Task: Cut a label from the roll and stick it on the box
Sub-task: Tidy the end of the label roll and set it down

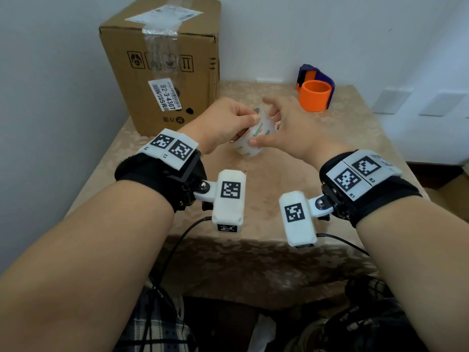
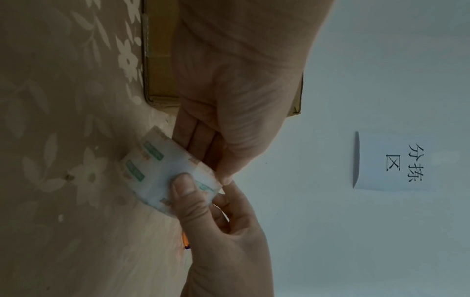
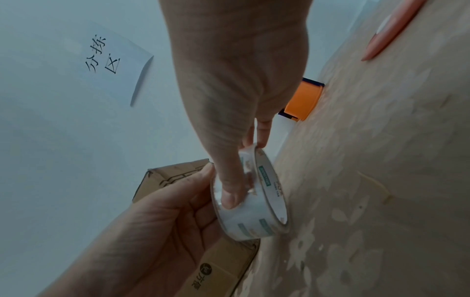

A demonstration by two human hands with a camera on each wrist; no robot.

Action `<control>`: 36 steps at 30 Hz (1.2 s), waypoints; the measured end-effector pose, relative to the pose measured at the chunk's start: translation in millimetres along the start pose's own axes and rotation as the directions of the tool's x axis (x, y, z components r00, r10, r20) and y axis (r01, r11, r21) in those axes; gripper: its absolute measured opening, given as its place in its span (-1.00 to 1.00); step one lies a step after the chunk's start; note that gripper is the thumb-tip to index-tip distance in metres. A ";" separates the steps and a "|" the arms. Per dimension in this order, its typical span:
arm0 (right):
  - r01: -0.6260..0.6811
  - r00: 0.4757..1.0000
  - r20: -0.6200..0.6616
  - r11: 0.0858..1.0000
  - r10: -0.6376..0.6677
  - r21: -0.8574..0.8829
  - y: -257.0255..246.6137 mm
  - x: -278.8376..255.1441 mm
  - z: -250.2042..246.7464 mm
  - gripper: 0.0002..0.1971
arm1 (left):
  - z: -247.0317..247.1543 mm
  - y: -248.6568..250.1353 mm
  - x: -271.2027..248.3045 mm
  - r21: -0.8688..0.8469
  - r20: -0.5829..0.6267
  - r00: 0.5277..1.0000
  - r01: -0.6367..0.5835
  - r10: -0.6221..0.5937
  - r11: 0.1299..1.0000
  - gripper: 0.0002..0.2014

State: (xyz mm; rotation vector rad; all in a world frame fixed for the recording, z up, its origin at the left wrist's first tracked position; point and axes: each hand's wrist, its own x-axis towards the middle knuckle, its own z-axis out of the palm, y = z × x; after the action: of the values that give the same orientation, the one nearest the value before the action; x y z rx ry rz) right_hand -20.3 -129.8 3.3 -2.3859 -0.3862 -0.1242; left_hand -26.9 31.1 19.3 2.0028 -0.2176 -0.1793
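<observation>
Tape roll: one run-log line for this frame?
step: finding tape end | left hand: holds tape roll | right hand: thumb and fingers on roll | box: no new label | dispenser: untouched

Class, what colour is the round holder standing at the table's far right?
Bright orange plastic cylinder, backed by dark blue; clearest in the head view.

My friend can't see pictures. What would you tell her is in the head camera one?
Two hands hold a clear roll of tape above a beige flowered table: the left hand pinches its top edge, and the right hand grips its side. A taped cardboard box stands behind on the left, an orange and blue dispenser on the right.
</observation>
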 end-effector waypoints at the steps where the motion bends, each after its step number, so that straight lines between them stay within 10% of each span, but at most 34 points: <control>1: -0.001 1.000 0.009 1.000 0.001 -0.016 -0.6 0.1 -0.4 -0.16 | 0.3 0.2 0.3 0.006 0.000 1.000 -0.001 0.001 1.000 -0.81; 17: 0.033 0.999 0.004 0.999 -0.033 -0.006 0.6 2.3 -0.4 -0.70 | -3.1 -2.5 -0.6 0.028 0.017 1.000 0.008 -0.008 1.000 -0.81; 23: 0.029 0.999 -0.043 0.999 -0.027 0.038 1.7 0.1 0.7 -0.36 | -2.3 -1.7 1.1 0.014 0.011 1.000 0.020 -0.020 1.000 -0.82; 36: 0.027 0.999 -0.038 0.999 -0.028 -0.019 -2.0 -5.4 2.9 -0.66 | 0.2 -5.8 3.3 0.000 0.011 1.000 0.002 -0.002 1.000 -0.83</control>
State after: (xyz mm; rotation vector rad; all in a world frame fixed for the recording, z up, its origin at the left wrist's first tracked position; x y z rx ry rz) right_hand -26.1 -127.8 1.3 -2.3929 -0.4017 -0.1864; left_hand -23.3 32.6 13.9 2.0022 -0.2229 -0.1915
